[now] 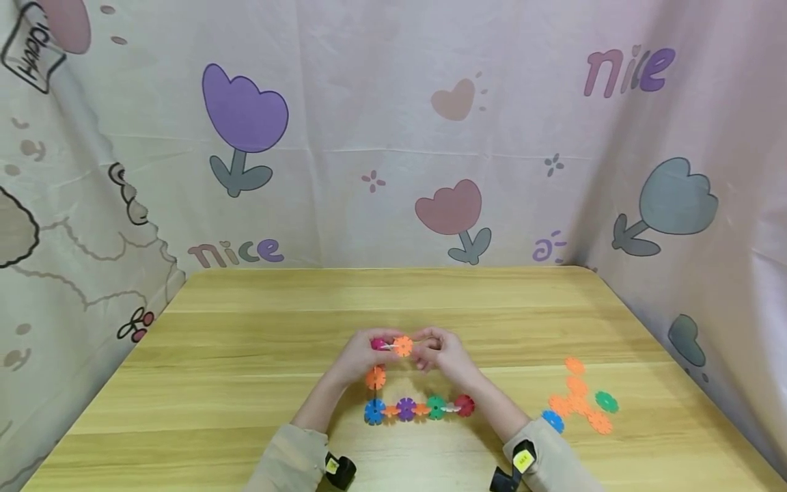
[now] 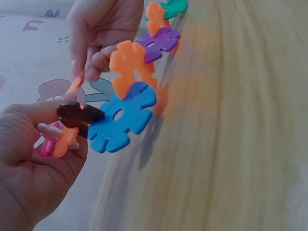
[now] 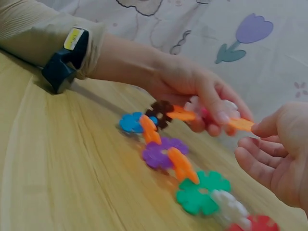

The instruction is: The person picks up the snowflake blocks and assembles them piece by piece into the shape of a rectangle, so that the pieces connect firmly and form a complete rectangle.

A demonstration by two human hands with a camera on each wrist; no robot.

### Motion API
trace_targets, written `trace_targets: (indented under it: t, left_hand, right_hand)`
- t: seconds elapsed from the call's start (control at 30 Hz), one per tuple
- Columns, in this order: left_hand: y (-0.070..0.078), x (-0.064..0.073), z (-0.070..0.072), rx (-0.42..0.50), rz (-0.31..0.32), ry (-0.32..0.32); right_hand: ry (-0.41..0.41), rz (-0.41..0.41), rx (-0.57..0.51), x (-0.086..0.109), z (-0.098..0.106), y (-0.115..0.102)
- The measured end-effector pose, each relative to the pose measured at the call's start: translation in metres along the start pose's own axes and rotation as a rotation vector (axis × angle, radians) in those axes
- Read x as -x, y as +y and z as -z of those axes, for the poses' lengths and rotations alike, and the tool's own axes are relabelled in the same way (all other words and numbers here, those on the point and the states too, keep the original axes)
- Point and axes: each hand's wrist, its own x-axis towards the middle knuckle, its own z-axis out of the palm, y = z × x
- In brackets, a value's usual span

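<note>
A chain of notched plastic snowflake discs curves across the table in front of me. My left hand (image 1: 359, 357) pinches its upper part at a pink disc (image 1: 378, 344) and a white one (image 3: 192, 105). At the chain's upper end is an orange disc (image 1: 403, 346), its edge pinched by the thumb and fingers of my right hand (image 1: 449, 355). Below the left hand follow another orange disc (image 1: 376, 377), a brown disc (image 2: 77, 114) and a blue disc (image 1: 374, 412). Purple (image 1: 406, 409), green (image 1: 436, 407) and red (image 1: 465, 405) discs continue rightward, with orange and white discs linking them.
To the right on the wooden table (image 1: 246, 410) lie several orange discs (image 1: 578, 404) close together, beside a blue disc (image 1: 553, 421) and a green disc (image 1: 606, 402). A printed curtain (image 1: 344, 89) hangs behind the table. Each wrist wears a black camera (image 1: 340, 471).
</note>
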Motion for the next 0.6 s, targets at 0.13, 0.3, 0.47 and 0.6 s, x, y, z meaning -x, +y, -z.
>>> trace_targets:
  t: [0.13, 0.3, 0.47, 0.6]
  left_hand:
    - [-0.001, 0.0, 0.001, -0.031, 0.012, 0.052]
    - [0.0, 0.001, 0.001, -0.044, -0.008, 0.06]
    - [-0.001, 0.001, 0.002, -0.055, -0.013, 0.053]
    - [-0.002, 0.001, 0.002, -0.054, -0.011, 0.049]
  right_hand:
    - [0.072, -0.025, 0.011, 0.009, 0.02, 0.003]
    - [0.206, -0.048, 0.049, 0.029, 0.056, 0.008]
    - [0.333, -0.056, 0.155, 0.055, 0.099, 0.009]
    - [0.409, -0.04, 0.264, 0.077, 0.13, 0.008]
